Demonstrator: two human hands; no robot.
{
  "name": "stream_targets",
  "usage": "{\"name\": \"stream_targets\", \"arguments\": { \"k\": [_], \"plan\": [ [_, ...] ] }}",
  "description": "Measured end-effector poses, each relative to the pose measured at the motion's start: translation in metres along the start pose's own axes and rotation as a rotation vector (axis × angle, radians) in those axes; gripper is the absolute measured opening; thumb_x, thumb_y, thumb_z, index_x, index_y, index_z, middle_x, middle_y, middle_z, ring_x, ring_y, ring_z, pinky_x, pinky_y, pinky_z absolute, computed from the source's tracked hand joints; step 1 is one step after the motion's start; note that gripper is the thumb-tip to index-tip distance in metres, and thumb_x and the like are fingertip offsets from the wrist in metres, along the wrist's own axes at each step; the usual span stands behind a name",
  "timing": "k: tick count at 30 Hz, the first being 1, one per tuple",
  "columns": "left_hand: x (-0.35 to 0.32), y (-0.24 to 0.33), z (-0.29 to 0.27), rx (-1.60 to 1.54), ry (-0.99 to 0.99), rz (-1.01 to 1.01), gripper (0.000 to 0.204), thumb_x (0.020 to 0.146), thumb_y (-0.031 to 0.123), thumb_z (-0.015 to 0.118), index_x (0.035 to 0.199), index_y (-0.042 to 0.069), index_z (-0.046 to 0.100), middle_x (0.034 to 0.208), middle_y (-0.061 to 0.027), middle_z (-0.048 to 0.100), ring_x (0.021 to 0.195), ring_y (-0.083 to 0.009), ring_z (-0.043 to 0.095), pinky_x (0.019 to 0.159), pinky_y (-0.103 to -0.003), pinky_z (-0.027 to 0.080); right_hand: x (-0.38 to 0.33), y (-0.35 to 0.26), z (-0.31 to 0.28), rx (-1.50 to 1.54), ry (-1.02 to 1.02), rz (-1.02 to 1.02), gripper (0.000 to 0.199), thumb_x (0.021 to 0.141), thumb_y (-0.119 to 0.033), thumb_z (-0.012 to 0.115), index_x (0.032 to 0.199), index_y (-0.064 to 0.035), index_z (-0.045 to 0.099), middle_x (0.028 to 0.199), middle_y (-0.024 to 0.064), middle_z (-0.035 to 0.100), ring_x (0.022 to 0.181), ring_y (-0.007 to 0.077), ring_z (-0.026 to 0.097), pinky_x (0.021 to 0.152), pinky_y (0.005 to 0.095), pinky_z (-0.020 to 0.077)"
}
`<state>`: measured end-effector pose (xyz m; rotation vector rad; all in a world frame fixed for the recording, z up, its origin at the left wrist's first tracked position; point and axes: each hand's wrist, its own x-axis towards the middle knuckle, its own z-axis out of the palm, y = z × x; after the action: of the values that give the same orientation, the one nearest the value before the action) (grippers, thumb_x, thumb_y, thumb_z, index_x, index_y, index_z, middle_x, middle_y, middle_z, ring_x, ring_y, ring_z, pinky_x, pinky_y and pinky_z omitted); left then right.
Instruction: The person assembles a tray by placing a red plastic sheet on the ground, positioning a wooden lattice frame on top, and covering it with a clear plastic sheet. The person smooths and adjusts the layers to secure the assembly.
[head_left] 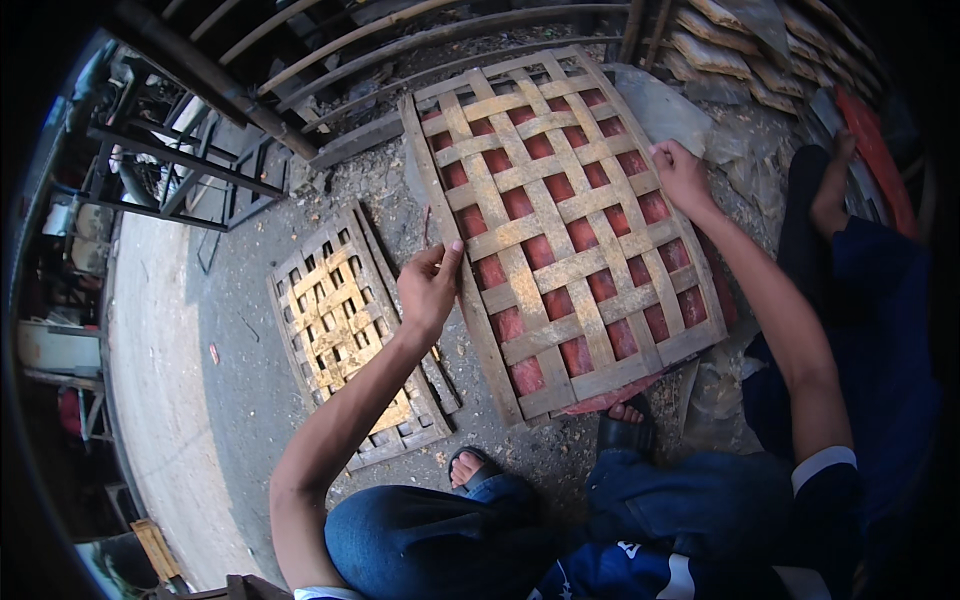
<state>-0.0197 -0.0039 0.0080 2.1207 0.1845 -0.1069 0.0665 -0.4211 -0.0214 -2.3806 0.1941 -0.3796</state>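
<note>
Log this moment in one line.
left hand: holds left edge of lattice panel; right hand: at its right edge; red material: beneath; second panel: on ground, left

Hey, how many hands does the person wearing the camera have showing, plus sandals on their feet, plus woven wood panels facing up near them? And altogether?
Hands: 2 (left hand, right hand)
Sandals: 2 (left sandal, right sandal)
Woven wood panels: 2 (red-backed panel, ground panel)
Total: 6
</note>
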Motion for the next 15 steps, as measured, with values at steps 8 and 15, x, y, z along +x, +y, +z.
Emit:
{"name": "stream_targets", "arguments": {
  "k": [8,15],
  "plan": [
    [-0.009,0.019,-0.005,0.134,-0.013,0.140,0.044,0.096,0.042,0.069,0.105,-0.001,0.075,0.085,-0.0178,0.068,0.077,-0.0253,0.066,0.074,-0.037,0.051,-0.004,0.012,-0.014,-0.161,0.016,-0.171,0.027,0.099,-0.028,0.059,0.100,-0.0010,0.065,0.091,0.0210,0.070,0.084,0.0390,0.069,0.077,0.0485,0.0523],
    [-0.005,-0.010,0.003,0.122,0.074,0.188,0.045,0.093,0.041,0.073,0.114,0.001,0.074,0.092,-0.0160,0.069,0.074,-0.0207,0.065,0.067,-0.035,0.052,-0.011,0.011,-0.001,-0.231,-0.027,-0.172,0.029,0.098,-0.030,0.063,0.108,-0.0031,0.061,0.105,0.0185,0.063,0.092,0.0360,0.066,0.083,0.0465,0.0518]
  ]
}}
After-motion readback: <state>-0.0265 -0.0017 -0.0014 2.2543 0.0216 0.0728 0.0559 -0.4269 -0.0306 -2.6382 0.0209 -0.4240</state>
